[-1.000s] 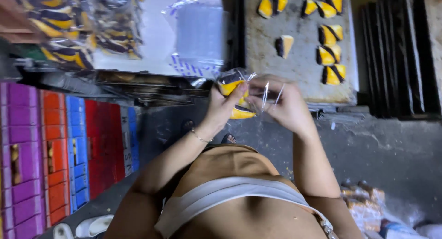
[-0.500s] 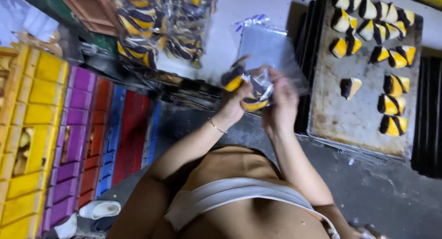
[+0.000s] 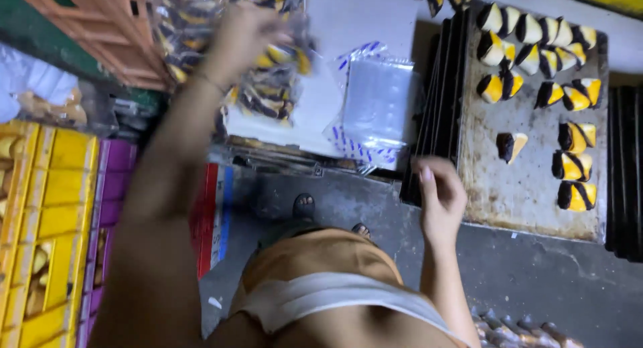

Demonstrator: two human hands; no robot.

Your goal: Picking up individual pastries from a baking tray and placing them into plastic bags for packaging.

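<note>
Left hand showing blurred; thin bracelet circling wrist, looking like fine chain, though blur is hiding detail. Right hand showing bare, no ring or band visible. Both arms going sleeveless. Person wearing tan-brown garment across lap, pale whitish band running below it. Dark sandals peeking out at feet, toes showing.
</note>
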